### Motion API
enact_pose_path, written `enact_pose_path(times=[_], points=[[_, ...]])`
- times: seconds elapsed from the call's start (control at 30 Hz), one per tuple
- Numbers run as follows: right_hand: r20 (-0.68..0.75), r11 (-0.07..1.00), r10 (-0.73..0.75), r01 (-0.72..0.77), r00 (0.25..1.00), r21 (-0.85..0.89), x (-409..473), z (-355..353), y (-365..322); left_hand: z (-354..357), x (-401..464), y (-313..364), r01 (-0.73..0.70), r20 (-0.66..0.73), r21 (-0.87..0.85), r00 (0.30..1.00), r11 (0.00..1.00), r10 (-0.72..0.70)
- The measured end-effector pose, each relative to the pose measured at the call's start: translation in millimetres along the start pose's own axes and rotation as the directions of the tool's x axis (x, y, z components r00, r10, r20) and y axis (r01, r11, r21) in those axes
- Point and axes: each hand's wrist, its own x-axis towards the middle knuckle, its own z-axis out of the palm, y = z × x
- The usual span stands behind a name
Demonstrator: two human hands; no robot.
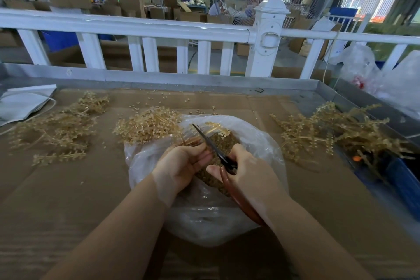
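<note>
The amber plastic sprue (213,128) sits mid-table over the open mouth of the clear bag (204,216), its free end pointing toward 1 o'clock. My left grip (181,163) pinches its near end. My right grip (245,170) is clenched round the red-brown handles of the scissors (210,143), whose dark blades point to 11 o'clock across the sprue. To cut well, I judge I should hold the sprue low above the clipped bits (223,143) heaped in the bag, so pieces drop in rather than scatter, with my fingertips back from the blades. A sprue pile (147,125) waits at 10 o'clock on the cardboard-covered table (68,200).
</note>
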Motion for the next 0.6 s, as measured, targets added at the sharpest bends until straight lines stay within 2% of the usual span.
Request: enact_pose_path(times=[0.27, 0.6], points=[[-0.006, 0.998, -0.048, 0.048, 0.999, -0.037, -2.0, -0.2, 3.2, -1.9, -0.2, -2.2, -0.062, 0.028, -0.042, 0.998, 0.997, 0.063], [0.002, 0.998, -0.053, 0.053, 0.999, 0.028, -0.1, 5.9, 3.6, -1.6, -2.1, -1.6, -0.022, 0.032, 0.026, 0.999, 0.999, 0.022]])
